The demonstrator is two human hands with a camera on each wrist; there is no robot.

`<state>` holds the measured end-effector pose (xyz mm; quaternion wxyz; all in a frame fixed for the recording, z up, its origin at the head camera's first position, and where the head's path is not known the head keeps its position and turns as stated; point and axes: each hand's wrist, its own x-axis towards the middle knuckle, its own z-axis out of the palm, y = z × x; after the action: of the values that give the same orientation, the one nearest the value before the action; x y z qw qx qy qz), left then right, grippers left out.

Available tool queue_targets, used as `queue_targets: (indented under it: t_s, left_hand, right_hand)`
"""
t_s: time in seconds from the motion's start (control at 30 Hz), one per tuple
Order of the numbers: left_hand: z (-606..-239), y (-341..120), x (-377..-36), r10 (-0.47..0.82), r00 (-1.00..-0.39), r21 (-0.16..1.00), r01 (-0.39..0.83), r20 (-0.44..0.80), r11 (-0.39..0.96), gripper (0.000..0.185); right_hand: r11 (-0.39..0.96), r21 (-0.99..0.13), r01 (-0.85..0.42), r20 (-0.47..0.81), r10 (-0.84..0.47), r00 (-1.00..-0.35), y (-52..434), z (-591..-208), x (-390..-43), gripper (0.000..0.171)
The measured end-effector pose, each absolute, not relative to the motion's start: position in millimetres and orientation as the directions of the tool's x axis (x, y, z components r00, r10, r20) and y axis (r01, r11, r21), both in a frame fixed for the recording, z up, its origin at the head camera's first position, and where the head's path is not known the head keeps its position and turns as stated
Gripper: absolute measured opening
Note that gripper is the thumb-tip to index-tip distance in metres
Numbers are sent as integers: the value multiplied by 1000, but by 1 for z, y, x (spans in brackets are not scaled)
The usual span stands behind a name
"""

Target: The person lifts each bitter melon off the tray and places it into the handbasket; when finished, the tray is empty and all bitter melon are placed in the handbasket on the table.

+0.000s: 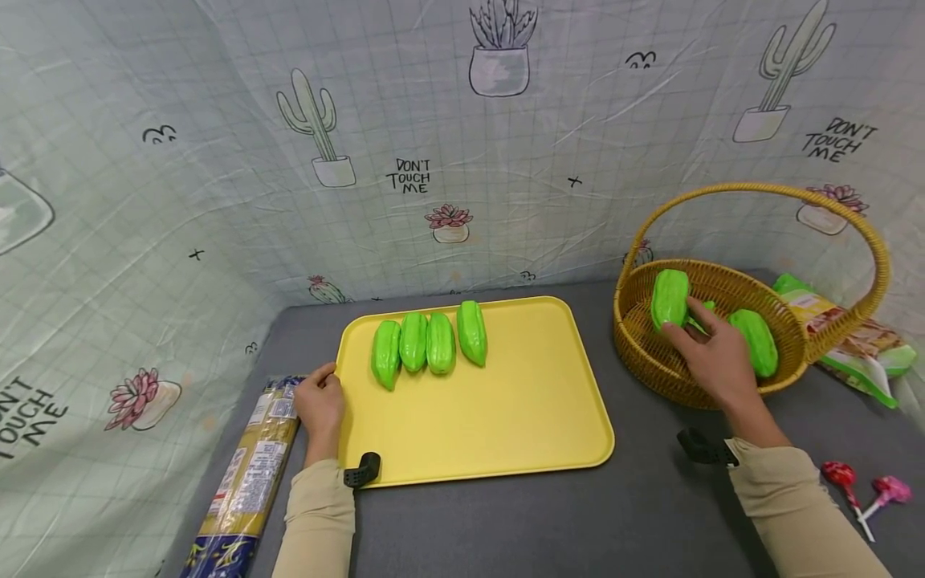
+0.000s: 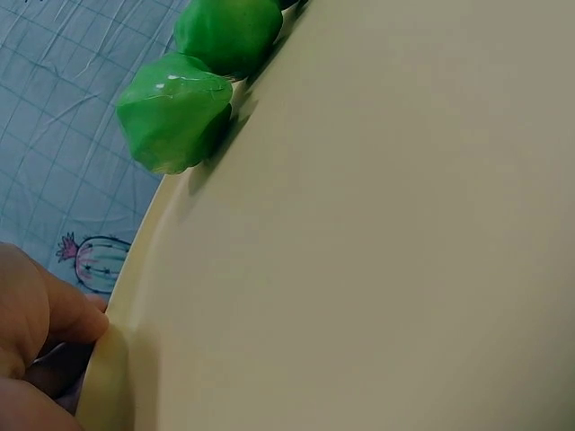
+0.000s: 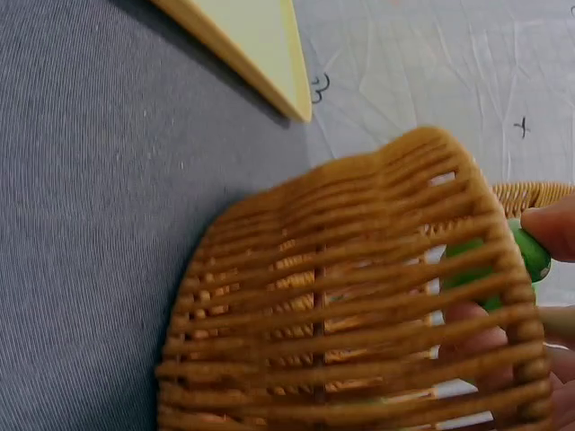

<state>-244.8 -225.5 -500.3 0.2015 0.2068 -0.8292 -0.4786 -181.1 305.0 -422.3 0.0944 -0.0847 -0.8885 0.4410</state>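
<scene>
A yellow tray point(image 1: 477, 417) lies on the table, with several green ridged star fruits point(image 1: 441, 343) in a row along its back left part. My left hand point(image 1: 320, 404) is at the tray's left rim; in the left wrist view, curled fingers point(image 2: 76, 314) pinch that rim. Over the wicker basket point(image 1: 650, 365) at the right, my right hand point(image 1: 715, 353) holds a star fruit point(image 1: 670, 297) between thumb and fingers. Another star fruit point(image 1: 754, 343) lies inside the basket, and part of one more shows behind the fingers. The basket wall partly hides the right hand in the right wrist view.
The basket's tall handle point(image 1: 759, 189) arches above it. Right of the basket lies a green snack bag point(image 1: 853, 329), with two lollipops point(image 1: 841, 475) nearer the front. Long packets of noodles point(image 1: 253, 474) lie left of the tray. A printed cloth point(image 1: 448, 128) hangs behind.
</scene>
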Motion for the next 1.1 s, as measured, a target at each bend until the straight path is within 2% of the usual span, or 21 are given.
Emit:
queue_targets:
  t_s: [0.33,1.1]
  left_hand:
    - [-500,-226,-244,-530,-838,874,-157,127,459,36]
    - [-499,-226,-244,-529,-840,877,-160,120,454,36]
  right_hand:
    - [626,-774,92,96,259,-961,313,-423,-183,78]
    - [675,-735,64,107,209,-972,313,-427,-179,77]
